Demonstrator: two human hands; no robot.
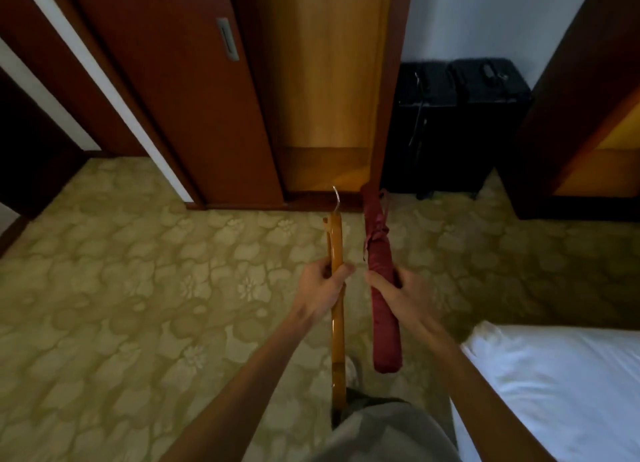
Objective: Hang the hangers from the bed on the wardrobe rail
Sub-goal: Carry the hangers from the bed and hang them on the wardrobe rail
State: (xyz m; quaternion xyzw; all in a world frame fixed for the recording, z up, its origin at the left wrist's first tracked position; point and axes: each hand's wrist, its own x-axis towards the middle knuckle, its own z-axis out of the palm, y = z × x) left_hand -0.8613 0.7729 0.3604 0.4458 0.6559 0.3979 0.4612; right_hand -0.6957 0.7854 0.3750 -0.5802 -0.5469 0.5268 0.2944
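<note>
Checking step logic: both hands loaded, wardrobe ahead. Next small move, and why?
Probably step forward toward the open wardrobe section. The left hand grips a wooden hanger, the right hand a red padded hanger. Both are held edge-on over the carpet, short of the wardrobe. No rail is in view yet, so raising them can wait.

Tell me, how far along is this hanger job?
About midway, it seems. Done: two hangers are off the bed. In hand: the left hand grips a wooden hanger with a metal hook, and the right hand grips a red padded hanger, both aimed at the open wardrobe. Left: hanging them; the rail is out of view, so nothing is hung yet.
</note>
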